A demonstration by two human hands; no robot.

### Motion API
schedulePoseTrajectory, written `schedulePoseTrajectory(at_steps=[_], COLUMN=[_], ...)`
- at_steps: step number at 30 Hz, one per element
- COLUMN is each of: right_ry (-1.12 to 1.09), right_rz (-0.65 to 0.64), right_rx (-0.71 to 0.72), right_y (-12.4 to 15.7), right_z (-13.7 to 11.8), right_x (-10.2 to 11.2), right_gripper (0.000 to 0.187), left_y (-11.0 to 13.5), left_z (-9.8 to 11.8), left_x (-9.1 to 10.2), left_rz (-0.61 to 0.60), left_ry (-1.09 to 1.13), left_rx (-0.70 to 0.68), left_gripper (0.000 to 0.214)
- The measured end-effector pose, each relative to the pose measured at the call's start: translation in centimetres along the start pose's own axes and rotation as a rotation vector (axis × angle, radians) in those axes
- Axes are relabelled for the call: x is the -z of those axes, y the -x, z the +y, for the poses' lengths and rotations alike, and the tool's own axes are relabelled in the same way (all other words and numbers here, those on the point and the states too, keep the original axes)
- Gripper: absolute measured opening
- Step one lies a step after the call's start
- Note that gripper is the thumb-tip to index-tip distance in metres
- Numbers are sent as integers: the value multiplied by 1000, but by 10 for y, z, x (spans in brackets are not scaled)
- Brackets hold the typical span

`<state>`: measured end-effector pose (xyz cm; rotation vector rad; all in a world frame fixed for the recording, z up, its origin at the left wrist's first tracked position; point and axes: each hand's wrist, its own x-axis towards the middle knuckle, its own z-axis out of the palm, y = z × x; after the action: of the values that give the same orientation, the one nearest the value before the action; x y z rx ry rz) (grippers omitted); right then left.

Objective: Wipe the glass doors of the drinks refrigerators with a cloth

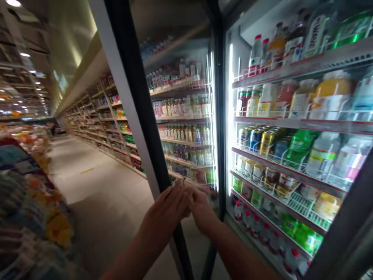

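Note:
A tall glass cooler door (136, 89) with a black frame and a grey edge stands swung out in front of me. My left hand (167, 208) lies against the door's edge with its fingers stretched flat. My right hand (201, 206) is just behind the door's glass at the same height, touching the left hand's fingertips; its fingers are blurred and partly hidden. To the right the cooler's lit shelves (291, 155) hold bottles and cans of drinks.
A supermarket aisle floor (99, 190) runs away to the left, lined by long shelves of goods (96, 116). A display of packaged goods (32, 202) stands close at my left. More drinks show through the door's glass (186, 132).

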<state>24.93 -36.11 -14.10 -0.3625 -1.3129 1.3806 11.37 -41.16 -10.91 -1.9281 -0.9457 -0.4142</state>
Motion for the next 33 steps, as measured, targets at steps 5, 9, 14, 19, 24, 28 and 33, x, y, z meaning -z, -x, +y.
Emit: schedulePoseTrajectory(at_steps=[5, 9, 14, 19, 24, 28, 33], right_ry=[227, 1043, 1453, 1462, 1455, 1397, 1360], right_rz=[-256, -44, -310, -299, -103, -49, -154], right_rx=[25, 581, 1110, 1142, 1256, 1265, 1047], right_y=[5, -23, -62, -50, -4, 38, 84], right_z=[-13, -34, -79, -104, -123, -145, -154], right_x=[54, 85, 86, 85, 86, 90, 105], right_gripper=[42, 14, 21, 25, 19, 21, 63], left_y=[2, 10, 14, 4, -17, -32, -41], left_z=[14, 18, 14, 21, 54, 94, 149], left_x=[-14, -34, -44, -31, -8, 18, 56], left_rz=[55, 171, 218, 345, 425, 475, 484], left_ry=[-26, 28, -25, 150, 316, 495, 850], left_rx=[161, 306, 342, 344, 446, 500, 538], left_gripper=[54, 57, 55, 34, 33, 30, 24])
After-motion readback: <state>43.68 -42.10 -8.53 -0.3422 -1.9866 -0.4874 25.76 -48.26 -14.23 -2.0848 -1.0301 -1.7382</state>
